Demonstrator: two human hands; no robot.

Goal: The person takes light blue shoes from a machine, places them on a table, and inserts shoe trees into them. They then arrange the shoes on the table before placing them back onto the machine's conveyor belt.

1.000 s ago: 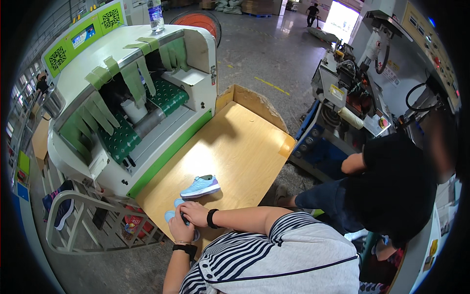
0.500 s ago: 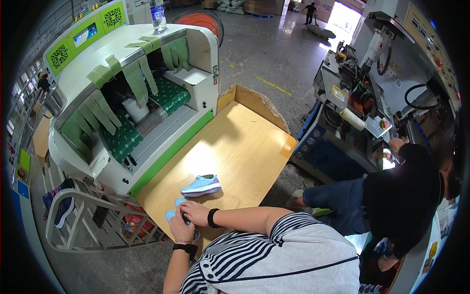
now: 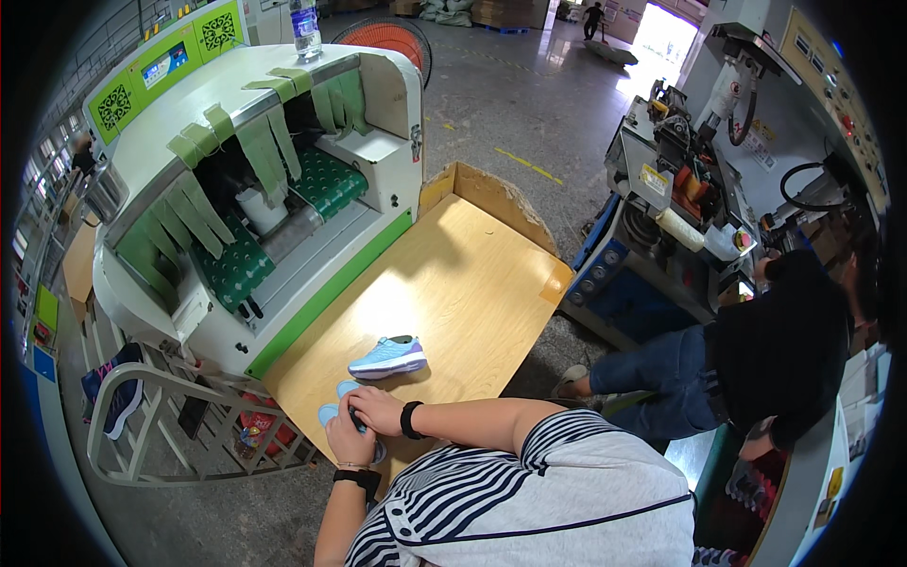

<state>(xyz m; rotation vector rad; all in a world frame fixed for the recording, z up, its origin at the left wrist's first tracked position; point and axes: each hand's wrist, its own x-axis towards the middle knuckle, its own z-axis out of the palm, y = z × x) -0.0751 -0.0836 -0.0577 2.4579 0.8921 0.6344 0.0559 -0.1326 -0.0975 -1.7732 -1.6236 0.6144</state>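
On the near left end of the wooden table, my left hand (image 3: pixel 348 441) and my right hand (image 3: pixel 380 412) are close together, fingers bent over a pair of light blue shoes (image 3: pixel 347 388). Two rounded toes stick out past my fingers, and a pale heel part shows beside my left wrist. A small dark patch is visible between my hands; what it is I cannot tell. Most of the pair is covered by my hands. Just beyond them another light blue shoe (image 3: pixel 388 358), with a purple heel and a white and purple sole, stands upright on the table.
A white and green machine (image 3: pixel 378 80) with cloth strips and a green belt adjoins the wooden table (image 3: pixel 472 283). A metal rail rack (image 3: pixel 123 425) with a dark shoe stands left. At right, a co-worker (image 3: pixel 775 350) in black stands by another machine (image 3: pixel 642 274).
My hands and the blue shoes look unmoved. The co-worker at right has shifted and turned, the lower arm now drawn up from the shelf. Far back, a person with a loaded cart has moved left.
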